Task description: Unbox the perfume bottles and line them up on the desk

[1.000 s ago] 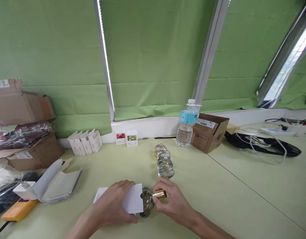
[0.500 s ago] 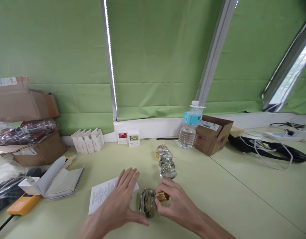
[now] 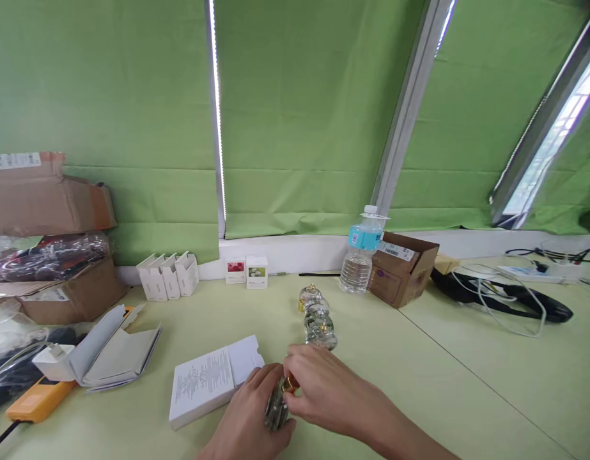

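Near the table's front, my left hand (image 3: 256,415) is wrapped round a clear glass bottle (image 3: 276,409), which is partly hidden by the fingers. My right hand (image 3: 318,386) pinches a small gold cap (image 3: 289,383) at the bottle's upper right side. Just beyond my right hand, several glass bottles with gold parts (image 3: 318,316) stand in a row. A white printed box (image 3: 203,383) with an open flap lies to the left of my left hand.
Small white cartons (image 3: 169,278) and two picture boxes (image 3: 257,273) stand along the wall. A water bottle (image 3: 359,255) and a brown carton (image 3: 403,268) are at the back right. Opened white packaging (image 3: 119,358), an orange device (image 3: 40,401) and stacked cardboard boxes (image 3: 45,204) lie left.
My left hand has moved right and closed round the glass bottle, uncovering more of the white box. My right hand has shifted slightly left with the gold cap.
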`<state>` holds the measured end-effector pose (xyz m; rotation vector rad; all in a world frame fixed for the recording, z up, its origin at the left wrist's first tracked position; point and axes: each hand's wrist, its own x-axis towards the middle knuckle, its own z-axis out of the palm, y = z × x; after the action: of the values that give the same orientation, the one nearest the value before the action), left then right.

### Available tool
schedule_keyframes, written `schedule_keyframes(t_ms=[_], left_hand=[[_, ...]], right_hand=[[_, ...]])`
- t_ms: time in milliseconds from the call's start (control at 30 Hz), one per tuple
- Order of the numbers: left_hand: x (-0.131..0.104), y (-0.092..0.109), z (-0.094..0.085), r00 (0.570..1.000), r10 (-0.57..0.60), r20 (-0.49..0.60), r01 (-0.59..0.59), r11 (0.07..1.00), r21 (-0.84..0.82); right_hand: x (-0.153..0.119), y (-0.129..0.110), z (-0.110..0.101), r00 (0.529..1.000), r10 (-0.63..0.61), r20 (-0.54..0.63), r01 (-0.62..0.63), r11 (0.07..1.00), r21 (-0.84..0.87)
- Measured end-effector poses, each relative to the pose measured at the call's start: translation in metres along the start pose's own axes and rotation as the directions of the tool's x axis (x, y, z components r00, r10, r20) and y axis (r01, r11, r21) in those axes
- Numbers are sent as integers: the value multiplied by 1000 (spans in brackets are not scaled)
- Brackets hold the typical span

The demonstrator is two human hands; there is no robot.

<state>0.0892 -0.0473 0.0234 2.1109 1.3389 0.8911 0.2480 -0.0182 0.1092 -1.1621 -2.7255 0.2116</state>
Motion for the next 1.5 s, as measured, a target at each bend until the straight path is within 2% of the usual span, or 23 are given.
schedule_keyframes(t_ms=[200,367,500,733,900,1033,1200,1367,1500], left_hand=[[-1,5,1,998,-40,-42,35,993,-110],[-2,-2,3,997,-76,-34,71,989,-129],[-4,-7,4,994,-106,-21,102,982,-158],[-5,-2,0,991,-127,-30,121,980,-161],[-8,-1,-1,984,-174,-49,164,973,-165],[-8,-6,-2,969,-235,-69,219,958,-186],[-4,-7,-6,969,-233,-78,205,942,-268],[-3,-7,-8,971,-234,-54,206,928,-310],[-3,-10,-7,971,-232,-51,206,929,-307]], right_hand=[[8,-6,-3,998,-44,33,45,999,-15],[7,5,-8,998,-8,60,-3,983,182],[8,11,-16,996,-31,78,8,960,278],[8,9,-33,999,-43,26,32,949,315],[-2,27,-45,999,23,33,-31,964,263],[-7,42,-32,986,79,149,-92,992,87],[-8,34,0,926,149,346,-108,985,-134],[-4,26,17,913,119,390,-74,989,-128],[-3,32,16,891,157,426,-140,988,-72]])
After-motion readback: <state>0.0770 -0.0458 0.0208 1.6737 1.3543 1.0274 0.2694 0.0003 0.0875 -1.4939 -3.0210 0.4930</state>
